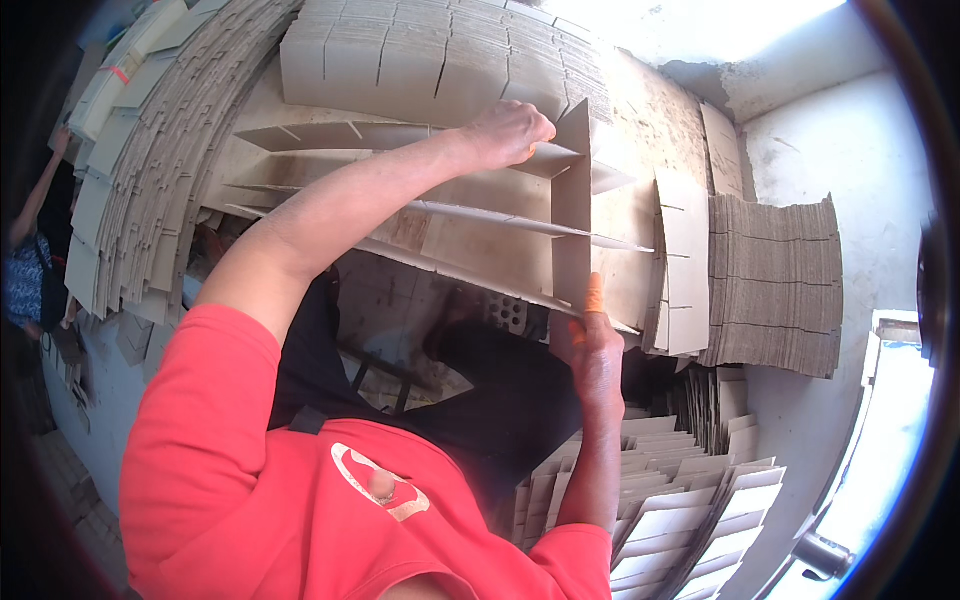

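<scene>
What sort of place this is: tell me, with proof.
Likely a cardboard workshop, perhaps for box dividers: slotted sheets stand densely stacked, crossed strips form a grid, and more cardboard pieces are piled at lower right.

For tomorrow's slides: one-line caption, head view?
Left hand by the far end, right hand at the near end, of a cardboard cross strip standing across long cardboard strips.

A: Divider strips (pixel 572 210)?
B: Cardboard, matt, smooth faces.
A: Right-hand stack (pixel 775 285)?
B: Cardboard too, rough ridged edges.
A: Worktop (pixel 650 110)?
B: Matt, blotchy; material unclear.
A: Shirt (pixel 290 530)?
B: Matt cloth, chest print (pixel 408 508) smoother-looking.
A: Wall (pixel 850 165)?
B: Plaster-like, matt, patchy toward the corner.
</scene>
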{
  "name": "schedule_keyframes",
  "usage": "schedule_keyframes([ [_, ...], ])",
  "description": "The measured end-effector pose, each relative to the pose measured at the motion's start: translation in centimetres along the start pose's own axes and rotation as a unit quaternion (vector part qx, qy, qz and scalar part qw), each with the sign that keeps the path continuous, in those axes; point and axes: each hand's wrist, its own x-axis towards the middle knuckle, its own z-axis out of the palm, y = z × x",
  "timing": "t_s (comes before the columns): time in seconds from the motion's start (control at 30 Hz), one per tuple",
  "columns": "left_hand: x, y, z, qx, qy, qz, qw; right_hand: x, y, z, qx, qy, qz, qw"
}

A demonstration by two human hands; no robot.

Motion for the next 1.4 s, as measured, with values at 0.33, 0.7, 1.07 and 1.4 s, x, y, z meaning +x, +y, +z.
schedule_keyframes([
  [0.33,0.1,0.6,-1.5,-0.039,-0.121,-0.009,0.992,1.5,1.4,-3.8,-0.073,-0.029,-0.008,0.997],
  [0.7,3.7,-6.6,-3.4,-0.189,-0.343,-0.253,0.885,0.6,3.0,-3.5,-0.05,0.009,-0.067,0.996],
  [1.07,2.8,-8.4,-0.2,0.025,-0.373,-0.202,0.905,2.2,1.8,-4.9,0.017,-0.025,0.0,1.0],
  [1.4,2.7,-11.9,0.8,-0.009,-0.276,-0.099,0.956,3.6,3.5,-4.8,-0.029,-0.063,-0.007,0.998],
])
